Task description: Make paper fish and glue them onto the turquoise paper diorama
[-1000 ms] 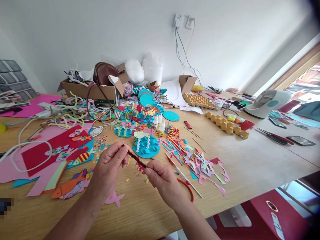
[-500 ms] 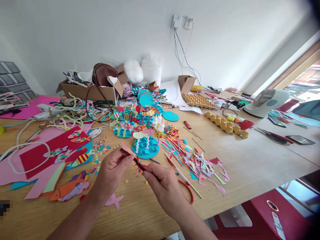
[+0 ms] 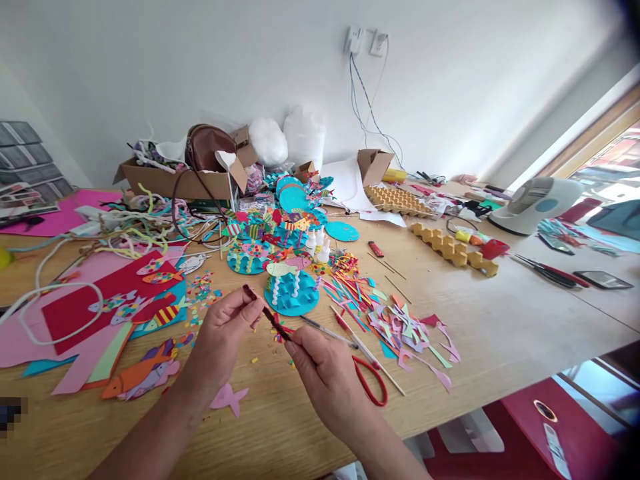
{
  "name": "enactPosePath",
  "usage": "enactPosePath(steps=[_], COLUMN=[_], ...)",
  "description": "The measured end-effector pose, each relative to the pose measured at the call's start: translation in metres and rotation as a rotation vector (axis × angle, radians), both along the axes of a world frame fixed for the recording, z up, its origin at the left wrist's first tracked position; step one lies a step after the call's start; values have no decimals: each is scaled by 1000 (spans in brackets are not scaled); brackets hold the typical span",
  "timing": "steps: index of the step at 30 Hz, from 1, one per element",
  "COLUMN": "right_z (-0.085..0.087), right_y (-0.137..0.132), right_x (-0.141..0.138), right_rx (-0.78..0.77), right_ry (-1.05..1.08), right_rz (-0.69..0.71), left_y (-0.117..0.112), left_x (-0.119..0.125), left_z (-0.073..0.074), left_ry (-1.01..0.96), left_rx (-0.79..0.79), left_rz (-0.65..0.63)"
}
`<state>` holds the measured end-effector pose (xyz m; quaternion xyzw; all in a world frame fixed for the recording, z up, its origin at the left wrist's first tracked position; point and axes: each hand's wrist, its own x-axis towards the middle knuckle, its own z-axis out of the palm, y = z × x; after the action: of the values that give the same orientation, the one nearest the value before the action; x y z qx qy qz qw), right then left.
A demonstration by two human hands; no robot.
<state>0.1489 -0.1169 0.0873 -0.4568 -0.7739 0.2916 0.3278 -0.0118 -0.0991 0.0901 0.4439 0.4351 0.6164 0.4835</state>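
Shifted left hand (image 3: 220, 337) along dark strip (image 3: 274, 323) since the earlier frame, baring its tip. Pinching near there, gripping farther down with right hand (image 3: 324, 368), lower centre of frame. Apparently shaping it; calling for steady tension.

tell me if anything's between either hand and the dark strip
Nothing visible stands in the way: the left hand and right hand each pinch the strip directly, its middle showing uncovered.

The strip (image 3: 274, 322) is dark maroon. The fish (image 3: 230, 399) nearest the surface's (image 3: 280, 433) front edge is pink; another (image 3: 167, 317) is striped red-yellow.
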Motion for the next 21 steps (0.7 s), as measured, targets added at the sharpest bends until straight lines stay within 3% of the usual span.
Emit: enactPosePath(steps=[3,5,9,12,19,21], right_z=[-6,-8,-4,0,-1,-3], right_y=[4,6,5,7,12,10], right_x=[0,0,-1,1,4,3], right_rx=[16,20,-12,-88,-617,-691], right_ry=[41,44,18,119,591,662], right_rz=[29,39,28,39,170,182], left_y=[0,1,4,4,3,3], left_x=[8,12,12,8,1,2], left_z=[3,3,-2,-4,-2,-2], left_ry=[-301,-386,-327,-291,-190,-149], left_rx=[-138,-177,-86,-38,7,5], left_rz=[-69,-77,-3,-38,-109,-95])
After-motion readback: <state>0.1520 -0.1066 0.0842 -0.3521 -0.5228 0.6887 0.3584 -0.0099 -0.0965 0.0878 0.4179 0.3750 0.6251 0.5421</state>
